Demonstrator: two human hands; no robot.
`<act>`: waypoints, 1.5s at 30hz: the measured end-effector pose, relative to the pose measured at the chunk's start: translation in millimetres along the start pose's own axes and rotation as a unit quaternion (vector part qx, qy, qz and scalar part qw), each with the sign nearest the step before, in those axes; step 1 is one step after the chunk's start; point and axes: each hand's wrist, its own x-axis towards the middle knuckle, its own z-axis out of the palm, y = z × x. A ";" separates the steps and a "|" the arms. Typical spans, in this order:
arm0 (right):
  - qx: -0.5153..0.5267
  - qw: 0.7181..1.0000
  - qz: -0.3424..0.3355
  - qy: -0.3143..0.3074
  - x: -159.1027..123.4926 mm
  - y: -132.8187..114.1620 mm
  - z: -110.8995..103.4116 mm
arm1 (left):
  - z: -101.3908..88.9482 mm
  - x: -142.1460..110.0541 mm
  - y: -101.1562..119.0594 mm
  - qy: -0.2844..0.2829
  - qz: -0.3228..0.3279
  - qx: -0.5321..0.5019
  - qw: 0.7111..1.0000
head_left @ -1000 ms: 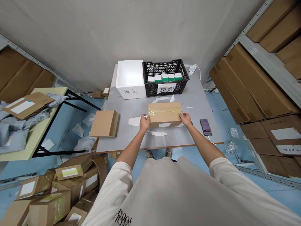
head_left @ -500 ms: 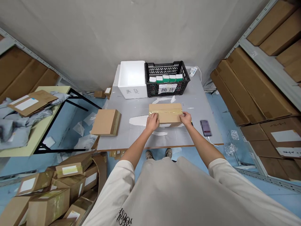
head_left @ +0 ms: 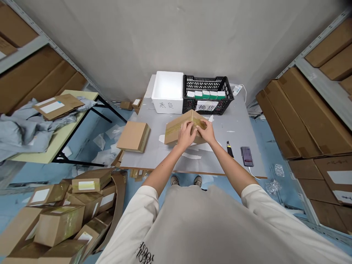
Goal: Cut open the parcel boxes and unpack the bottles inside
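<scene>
Grey metal shelving (head_left: 312, 69) runs along both sides of the room above a blue floor (head_left: 264, 146), loaded with large flat brown cartons (head_left: 308, 113). Low on the left lies a loose heap of taped brown cardboard boxes with white labels (head_left: 59, 225). Beyond it, a pale yellow table with black metal legs (head_left: 74, 126) carries crumpled grey plastic mailers (head_left: 24, 134) and a flat cardboard mailer with a white label (head_left: 57, 106).

Straight ahead stands a grey work table with a brown edge (head_left: 236, 146). At its far side, a white foam box (head_left: 167, 88) with "退货" handwritten in black on its front sits just beside a black plastic mesh crate (head_left: 207, 83). The crate bears a paper sign reading "换货" and holds a row of 5 small white-and-green boxes (head_left: 205, 95).

Mid-table, in front of the crate, is a tan cardboard box with clear tape (head_left: 176, 129), tilted with 1 end low; whether it touches the table cannot be told. The left hand (head_left: 186, 135) and right hand (head_left: 206, 131) are both closed around it, side by side, fingers curled over its raised top edge. To its left lies a flat taped cardboard box (head_left: 133, 136). To its right are a black-and-yellow utility knife (head_left: 229, 148) and a phone with a blurred screen (head_left: 246, 156) on a white cable.
</scene>
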 end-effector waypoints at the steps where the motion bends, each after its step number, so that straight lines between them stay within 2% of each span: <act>1: -0.011 1.000 0.022 0.004 -2.3 -2.8 4.5 | -4.5 -1.3 -4.9 0.007 0.003 0.007 1.000; 5: -0.055 0.991 0.117 0.020 -10.3 -3.1 14.9 | -20.0 -8.8 -31.8 0.052 -0.004 0.037 0.998; 8: -0.055 0.985 0.162 0.030 -11.7 3.1 19.7 | -32.7 -12.5 -50.3 0.090 -0.028 0.056 0.994; 12: 0.019 0.987 0.160 -0.007 -10.2 5.4 30.4 | -47.6 -14.7 -65.9 0.109 -0.060 0.055 0.991; 16: 0.052 0.990 0.130 -0.013 -11.4 -2.6 35.9 | -49.1 -14.8 -67.2 0.122 -0.072 0.042 0.989; 20: 0.030 0.993 0.113 0.027 -13.8 -2.0 15.7 | -33.7 -11.8 -58.4 0.114 -0.064 0.022 0.991; 26: -0.041 0.990 0.119 0.062 -17.8 27.0 -45.7 | 15.7 -8.7 -38.8 0.067 -0.053 -0.033 0.996; 30: -0.044 0.990 0.125 0.056 -23.0 45.6 -71.2 | 41.4 -10.3 -26.1 0.038 -0.058 -0.034 0.997; 34: -0.015 0.994 0.101 0.049 -24.4 50.4 -75.8 | 46.0 -8.3 -15.6 0.051 -0.085 0.021 0.995; 36: 0.002 0.995 0.094 0.045 -24.0 50.6 -75.5 | 44.3 -5.9 -11.0 0.055 -0.074 0.055 0.994; 38: 0.018 0.993 0.102 0.057 -23.1 52.4 -75.8 | 43.2 -3.0 -6.2 0.034 -0.026 0.065 0.997; 42: 0.034 0.987 0.128 0.088 -19.1 59.7 -76.0 | 47.1 1.6 7.5 -0.053 0.106 0.036 0.992; 45: 0.065 0.989 0.110 0.079 -14.2 57.4 -70.1 | 50.6 3.5 20.6 -0.081 0.145 0.040 0.985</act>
